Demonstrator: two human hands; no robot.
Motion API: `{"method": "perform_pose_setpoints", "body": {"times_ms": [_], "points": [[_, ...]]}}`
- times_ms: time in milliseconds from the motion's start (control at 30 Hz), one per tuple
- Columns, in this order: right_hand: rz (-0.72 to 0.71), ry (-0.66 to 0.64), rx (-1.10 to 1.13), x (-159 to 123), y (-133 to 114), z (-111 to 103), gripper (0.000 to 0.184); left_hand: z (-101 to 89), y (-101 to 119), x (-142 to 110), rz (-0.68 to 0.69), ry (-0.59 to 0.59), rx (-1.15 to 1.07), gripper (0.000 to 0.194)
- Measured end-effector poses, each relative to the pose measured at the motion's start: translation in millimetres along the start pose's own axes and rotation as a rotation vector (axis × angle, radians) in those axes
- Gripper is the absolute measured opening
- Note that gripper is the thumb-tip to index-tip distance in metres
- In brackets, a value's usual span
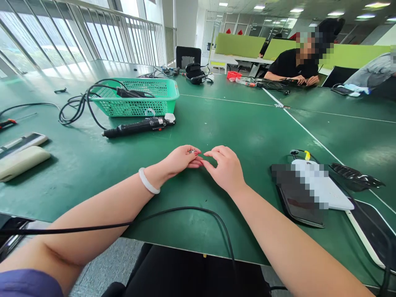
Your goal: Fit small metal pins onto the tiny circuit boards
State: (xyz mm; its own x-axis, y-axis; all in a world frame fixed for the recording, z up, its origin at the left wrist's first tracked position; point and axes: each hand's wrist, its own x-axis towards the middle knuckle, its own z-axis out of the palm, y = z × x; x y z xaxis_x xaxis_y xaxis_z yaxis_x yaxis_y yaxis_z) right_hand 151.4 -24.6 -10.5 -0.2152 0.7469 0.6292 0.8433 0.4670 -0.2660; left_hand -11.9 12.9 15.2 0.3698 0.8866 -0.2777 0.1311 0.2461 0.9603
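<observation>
My left hand [185, 157], with a white band at the wrist, hovers over the green table, palm partly up. Its curled fingers hold a small cluster of silvery metal pieces [192, 151], too tiny to identify. Facing it, my right hand [225, 165] is bent with thumb and index fingertips a little apart. Nothing shows between them, and the thumb tip meets or nearly meets the left fingertips. Beyond my left hand lies a black electric screwdriver [136, 126], in front of a green plastic basket [139, 106] that has a black cable and device inside.
A black cable [185, 208] crosses near the table edge and over my left forearm. On the right are a dark phone-like device [297, 202], a white device [321, 185] and a black glossy piece [355, 175]. A cream case [24, 161] lies left. A co-worker [291, 62] sits across.
</observation>
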Motion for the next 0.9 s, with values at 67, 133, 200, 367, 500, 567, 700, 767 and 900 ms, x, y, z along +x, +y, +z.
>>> {"method": "perform_pose_setpoints", "body": {"times_ms": [67, 133, 200, 367, 500, 567, 700, 767, 900], "points": [[0.042, 0.022, 0.038, -2, 8, -5, 0.019, -26.1, 6, -7, 0.029, 0.031, 0.393, 0.014], [0.115, 0.022, 0.07, -3, 14, -9, 0.02, -57.5, 9, -19, 0.129, 0.162, 0.865, 0.019], [0.166, 0.013, 0.083, -4, 19, -12, 0.021, -88.3, 8, -34, 0.186, 0.271, 1.247, 0.027], [0.206, -0.023, 0.123, -4, 20, -14, 0.022, -135.5, -1, -63, 0.176, 0.219, 1.47, 0.035], [0.237, -0.048, 0.149, -4, 19, -17, 0.023, -144.0, -2, -65, 0.157, 0.245, 1.424, 0.037], [0.258, -0.043, 0.158, -4, 21, -19, 0.023, -144.6, -2, -63, 0.16, 0.265, 1.407, 0.035], [0.278, -0.032, 0.174, -5, 24, -20, 0.024, -146.8, -5, -59, 0.225, 0.277, 1.367, 0.03], [0.286, -0.041, 0.18, -5, 25, -20, 0.024, -148.9, -7, -58, 0.245, 0.275, 1.347, 0.029], [0.298, -0.064, 0.188, -4, 25, -19, 0.023, -151.3, -11, -59, 0.255, 0.295, 1.264, 0.028]]}}
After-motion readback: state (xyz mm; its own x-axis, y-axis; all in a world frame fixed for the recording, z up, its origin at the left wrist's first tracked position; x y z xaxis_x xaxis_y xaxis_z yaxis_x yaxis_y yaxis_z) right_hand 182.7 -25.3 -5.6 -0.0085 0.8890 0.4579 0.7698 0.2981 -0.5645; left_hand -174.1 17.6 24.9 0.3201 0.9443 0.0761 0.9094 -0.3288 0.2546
